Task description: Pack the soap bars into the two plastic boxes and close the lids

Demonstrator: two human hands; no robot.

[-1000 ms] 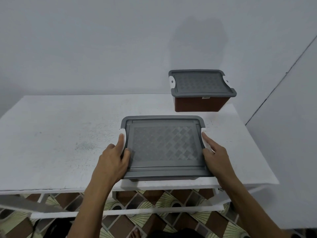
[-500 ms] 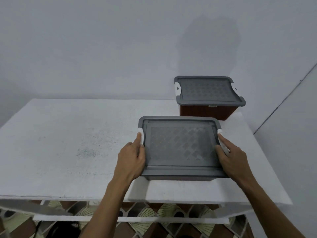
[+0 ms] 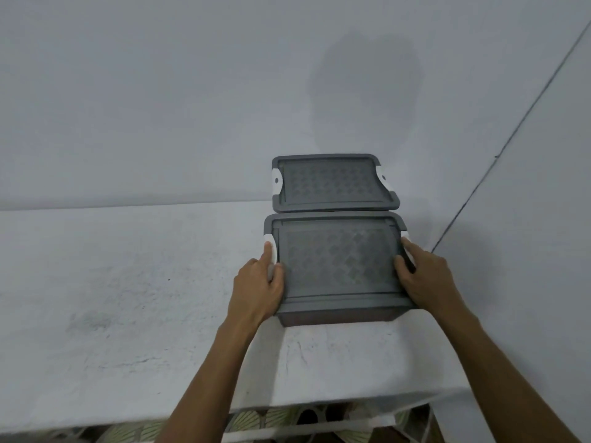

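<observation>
Box (image 3: 339,266) in front is gripped endwise by left hand (image 3: 259,289) and right hand (image 3: 427,278).

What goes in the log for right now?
left hand, right hand: hold lidded near box by sides | far box: lidded, just behind

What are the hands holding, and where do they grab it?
The near box. The left hand grips its left end and the right hand its right end, each at a white latch.

Scuffed white table (image 3: 128,298) against plain grey wall (image 3: 160,91); patterned tile floor (image 3: 256,423) beneath.
</observation>
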